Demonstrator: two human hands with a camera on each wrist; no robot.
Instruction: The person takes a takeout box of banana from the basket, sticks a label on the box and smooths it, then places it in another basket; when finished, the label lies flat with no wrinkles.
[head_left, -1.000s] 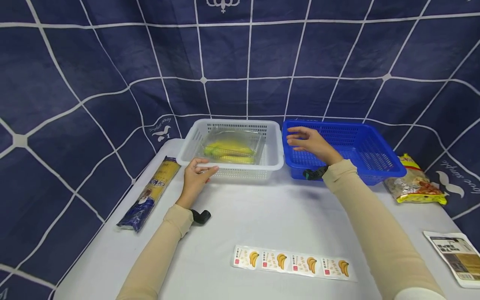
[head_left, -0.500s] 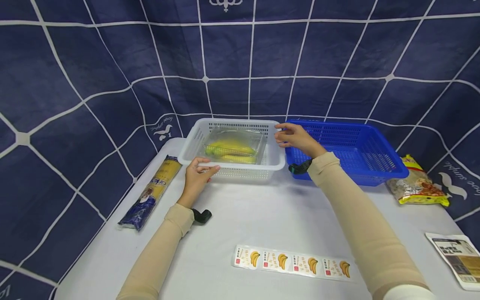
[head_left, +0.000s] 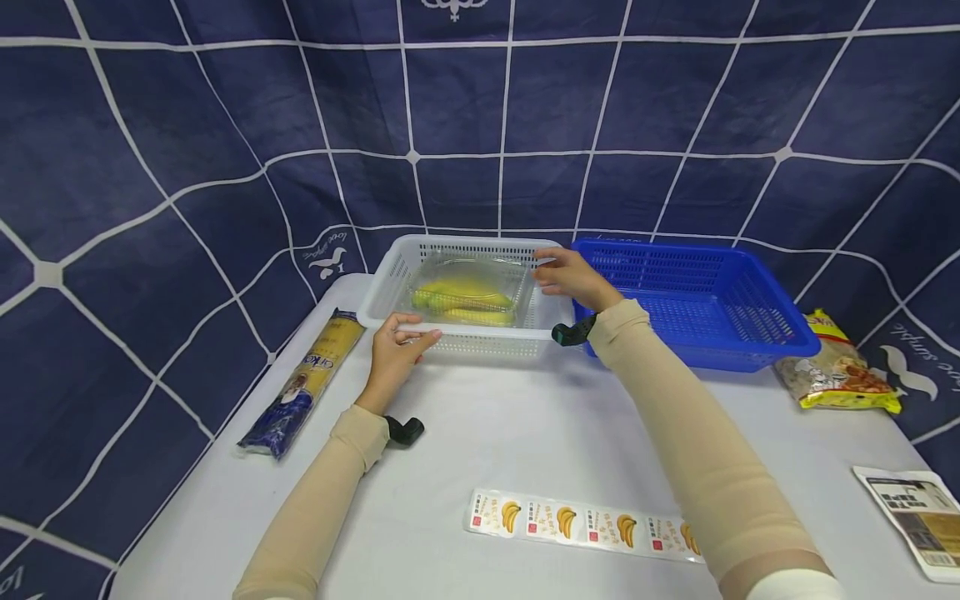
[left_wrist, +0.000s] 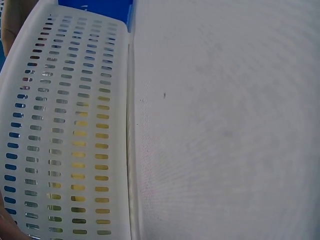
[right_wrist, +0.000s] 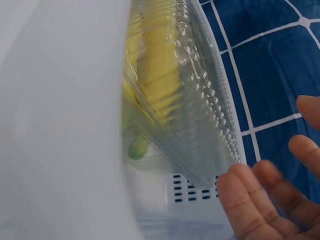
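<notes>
Bananas, yellow with green ends, lie in a clear lidded plastic box inside the white basket. My left hand grips the basket's front rim near its left corner, fingers over the rim and thumb on the outside. Above the right end of the same basket is my right hand, fingers spread and loosely bent, holding nothing. In the right wrist view its fingertips are close to the box's corner. The left wrist view shows the basket's slotted front wall, with yellow showing through.
A blue basket stands against the white one's right side. A noodle packet lies left, a snack bag far right, a white-and-brown pouch at the right edge. A strip of banana stickers lies in front.
My right hand has moved left, from over the blue basket to over the right end of the white basket. My left hand has stayed on the white basket's rim.
</notes>
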